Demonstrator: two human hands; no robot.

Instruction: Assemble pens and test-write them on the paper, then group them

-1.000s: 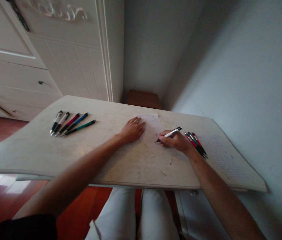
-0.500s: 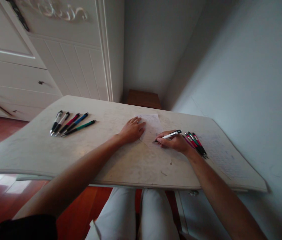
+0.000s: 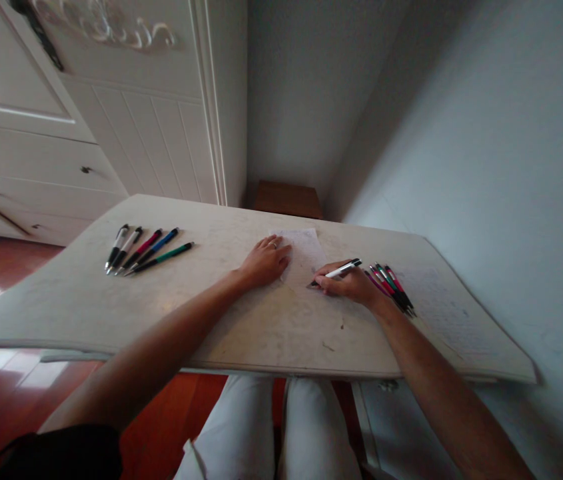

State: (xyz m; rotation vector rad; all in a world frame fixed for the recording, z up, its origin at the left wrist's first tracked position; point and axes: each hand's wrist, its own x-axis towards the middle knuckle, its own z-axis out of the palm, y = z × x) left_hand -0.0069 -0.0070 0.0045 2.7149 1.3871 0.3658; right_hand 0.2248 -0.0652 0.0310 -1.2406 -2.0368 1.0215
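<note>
A sheet of paper (image 3: 303,248) with faint writing lies on the white table in front of me. My left hand (image 3: 267,259), with a ring on one finger, rests flat on the sheet's left edge, fingers stretched out. My right hand (image 3: 345,281) grips a white and black pen (image 3: 340,269), its tip down at the lower right part of the paper. Close beside that hand, to the right, lies a bunch of several pens (image 3: 392,288) with pink, green and black barrels.
On the left of the table (image 3: 161,313) several pens (image 3: 147,250) are fanned out. Another written sheet (image 3: 444,307) lies at the right. A white cabinet (image 3: 161,133) stands beyond the left side, a grey wall (image 3: 511,167) at the right, and a brown wooden piece (image 3: 287,199) behind.
The pen tip and my right fingers have shifted very slightly right on the paper. My left hand stays in place. The view has tilted a little.
</note>
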